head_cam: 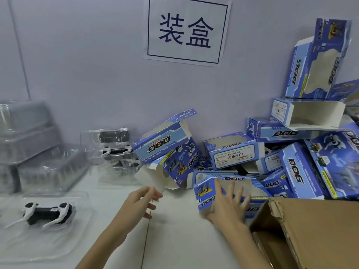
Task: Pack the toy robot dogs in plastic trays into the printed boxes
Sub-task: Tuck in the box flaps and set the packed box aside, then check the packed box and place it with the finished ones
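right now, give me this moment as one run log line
left hand: open, holds nothing | right hand: fingers spread on printed box | toy dog in tray: unpacked, on table left

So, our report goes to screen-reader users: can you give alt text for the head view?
A person's right hand rests spread on a blue printed box at the front of a pile, while the left hand hovers open nearby. A toy robot dog in a plastic tray lies to the left.

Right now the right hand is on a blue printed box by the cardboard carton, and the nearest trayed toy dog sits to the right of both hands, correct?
Not quite. The head view shows the right hand on the blue printed box beside the cardboard carton, but the nearest trayed toy dog sits to the left of both hands.
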Available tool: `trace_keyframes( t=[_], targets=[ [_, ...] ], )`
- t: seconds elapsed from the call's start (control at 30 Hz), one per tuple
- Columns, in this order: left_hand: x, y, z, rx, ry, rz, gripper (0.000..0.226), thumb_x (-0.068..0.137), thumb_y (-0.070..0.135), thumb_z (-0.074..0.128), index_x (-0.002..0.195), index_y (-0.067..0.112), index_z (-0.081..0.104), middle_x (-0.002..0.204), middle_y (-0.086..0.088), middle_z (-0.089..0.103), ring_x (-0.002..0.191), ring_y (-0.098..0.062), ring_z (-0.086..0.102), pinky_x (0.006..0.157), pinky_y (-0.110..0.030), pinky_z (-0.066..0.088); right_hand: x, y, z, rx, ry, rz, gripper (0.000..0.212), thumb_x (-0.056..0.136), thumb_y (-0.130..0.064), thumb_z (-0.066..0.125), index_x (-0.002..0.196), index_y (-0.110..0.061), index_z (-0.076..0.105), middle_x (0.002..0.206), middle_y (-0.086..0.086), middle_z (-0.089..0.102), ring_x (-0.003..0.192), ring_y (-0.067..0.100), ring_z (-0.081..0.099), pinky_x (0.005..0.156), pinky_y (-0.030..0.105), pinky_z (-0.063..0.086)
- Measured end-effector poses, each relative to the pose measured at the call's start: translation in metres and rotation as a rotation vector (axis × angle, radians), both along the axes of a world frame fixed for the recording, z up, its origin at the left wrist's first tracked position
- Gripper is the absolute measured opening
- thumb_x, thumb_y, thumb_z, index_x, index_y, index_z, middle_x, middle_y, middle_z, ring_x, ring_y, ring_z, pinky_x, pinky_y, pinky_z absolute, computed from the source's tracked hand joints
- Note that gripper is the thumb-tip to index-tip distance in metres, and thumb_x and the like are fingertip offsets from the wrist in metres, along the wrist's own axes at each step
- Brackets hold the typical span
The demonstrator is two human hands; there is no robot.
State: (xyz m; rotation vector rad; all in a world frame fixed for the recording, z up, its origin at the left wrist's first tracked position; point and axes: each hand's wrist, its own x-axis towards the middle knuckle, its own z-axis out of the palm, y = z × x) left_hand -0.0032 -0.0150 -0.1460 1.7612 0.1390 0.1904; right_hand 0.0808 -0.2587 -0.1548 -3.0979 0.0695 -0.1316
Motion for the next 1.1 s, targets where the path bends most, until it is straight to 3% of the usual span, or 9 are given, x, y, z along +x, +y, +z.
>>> trace_keyframes(
  t=[0.23, 0.43, 0.53, 0.6, 0.7, 0.8, 0.87, 0.93, 1.1],
  targets=[
    [-0.003, -0.003, 0.004, 0.020, 0.003, -0.062, 0.038, 0.110, 0.036, 0.049, 0.098, 0.015, 0.078, 0.109, -0.004, 0.073, 0.097, -0.028, 0.070, 0.075, -0.033, 0.058, -0.016, -0.009, -0.007, 0.029, -0.120, 0.002, 0.101, 0.092, -0.056, 0.066, 0.164, -0.041, -0.002, 0.174, 0.012, 0.003, 0.158, 0.041, 0.002, 0.124, 0.063, 0.005],
    [-0.003, -0.006, 0.003, 0.086, 0.055, -0.142, 0.031, 0.110, 0.030, 0.052, 0.097, 0.019, 0.078, 0.106, -0.004, 0.073, 0.085, -0.017, 0.072, 0.074, -0.033, 0.058, -0.040, -0.009, 0.011, 0.206, -0.212, 0.123, 0.086, 0.085, -0.078, 0.058, 0.159, -0.049, 0.025, 0.168, -0.009, 0.029, 0.154, 0.021, 0.023, 0.124, 0.047, 0.012],
    [-0.003, -0.006, -0.001, 0.253, 0.078, -0.280, 0.021, 0.106, 0.017, 0.056, 0.111, 0.028, 0.074, 0.112, 0.000, 0.071, 0.092, -0.017, 0.072, 0.079, -0.034, 0.061, -0.054, -0.003, 0.026, 0.408, -0.364, 0.271, 0.094, 0.073, -0.094, 0.046, 0.153, -0.044, 0.042, 0.152, -0.016, 0.051, 0.139, 0.015, 0.045, 0.117, 0.044, 0.031],
    [-0.004, -0.009, -0.007, 0.368, 0.023, -0.363, 0.038, 0.101, 0.023, 0.067, 0.132, 0.042, 0.058, 0.129, 0.008, 0.063, 0.105, -0.008, 0.068, 0.087, -0.032, 0.061, -0.067, -0.001, 0.032, 0.697, -0.505, 0.365, 0.093, 0.072, -0.097, 0.044, 0.146, -0.043, 0.052, 0.128, -0.020, 0.065, 0.117, 0.012, 0.061, 0.099, 0.040, 0.051],
    [-0.009, -0.023, -0.009, 0.369, -0.137, -0.399, 0.100, 0.083, 0.052, 0.084, 0.155, 0.060, 0.016, 0.156, 0.030, 0.032, 0.135, 0.009, 0.045, 0.100, -0.023, 0.053, -0.086, 0.001, 0.043, 1.056, -0.590, 0.347, 0.086, 0.063, -0.095, 0.059, 0.137, -0.052, 0.057, 0.105, -0.034, 0.067, 0.096, -0.003, 0.069, 0.073, 0.016, 0.057],
    [-0.015, -0.046, -0.005, 0.361, -0.330, -0.383, 0.136, 0.066, 0.063, 0.093, 0.158, 0.059, -0.007, 0.166, 0.033, 0.007, 0.153, 0.004, 0.025, 0.118, -0.029, 0.042, -0.092, -0.003, 0.047, 1.306, -0.590, 0.307, 0.074, 0.064, -0.092, 0.066, 0.121, -0.046, 0.070, 0.092, -0.024, 0.076, 0.084, 0.000, 0.075, 0.062, 0.026, 0.063],
    [-0.018, -0.059, -0.003, 0.364, -0.416, -0.313, 0.144, 0.059, 0.065, 0.096, 0.160, 0.055, -0.006, 0.169, 0.025, 0.004, 0.157, -0.009, 0.023, 0.120, -0.045, 0.042, -0.092, -0.005, 0.048, 1.361, -0.597, 0.307, 0.038, 0.075, -0.079, 0.067, 0.106, -0.057, 0.068, 0.086, -0.020, 0.076, 0.078, 0.007, 0.076, 0.055, 0.032, 0.063],
    [-0.021, -0.069, -0.004, 0.399, -0.443, -0.222, 0.143, 0.056, 0.069, 0.095, 0.160, 0.055, -0.003, 0.169, 0.024, 0.009, 0.157, -0.010, 0.025, 0.120, -0.050, 0.041, -0.092, -0.008, 0.048, 1.372, -0.595, 0.332, 0.021, 0.080, -0.075, 0.064, 0.099, -0.066, 0.064, 0.083, -0.019, 0.076, 0.077, 0.009, 0.076, 0.052, 0.029, 0.061],
    [-0.024, -0.089, -0.010, 0.109, -0.378, -0.131, 0.131, 0.058, 0.034, 0.104, 0.157, 0.047, 0.018, 0.154, 0.019, 0.042, 0.135, -0.003, 0.055, 0.105, -0.033, 0.056, -0.088, -0.004, 0.038, 1.318, -0.522, 0.389, 0.011, 0.088, -0.064, 0.058, 0.099, -0.063, 0.061, 0.085, -0.024, 0.076, 0.078, 0.004, 0.076, 0.048, 0.023, 0.056]
  ],
)
